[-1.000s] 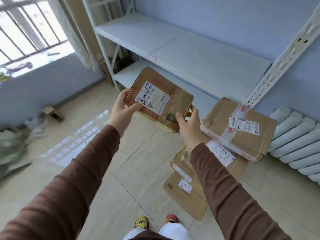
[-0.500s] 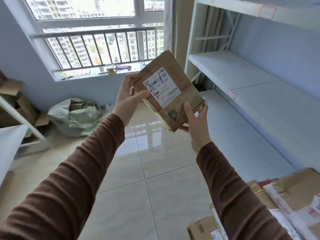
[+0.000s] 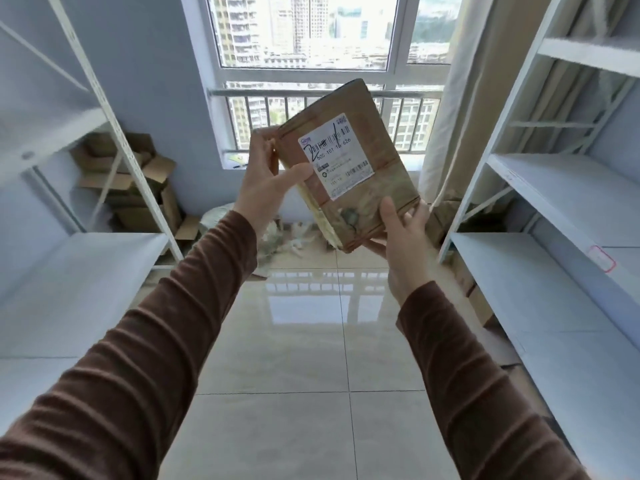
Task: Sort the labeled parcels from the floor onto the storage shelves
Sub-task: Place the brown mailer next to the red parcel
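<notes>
Right now the parcel (image 3: 349,168) is up in the air at chest height, tilted, label (image 3: 336,155) facing the person, with the window (image 3: 304,32) behind it. The left hand (image 3: 266,183) grips its left edge, thumb laid across the front just beside the label, fingers wrapped round the back. The right hand (image 3: 403,233) cups the lower right corner, thumb pressed on the brown face, fingers curled underneath. So both hands hold the one parcel, and it touches no shelf. It looks like a reading pause: the label is being checked to decide where it belongs. On the right, the shelves (image 3: 561,188) show bare white boards, with a small red-edged tag (image 3: 602,258) on one front edge. The left shelves (image 3: 79,268) look bare too, with loose cardboard (image 3: 138,188) heaped behind them. Judging by that, the sorting has barely begun: no parcel is seen placed, and this one is yet to be set down. A few brown boxes (image 3: 479,299) show low at the right by the shelf foot, likely more work waiting.
</notes>
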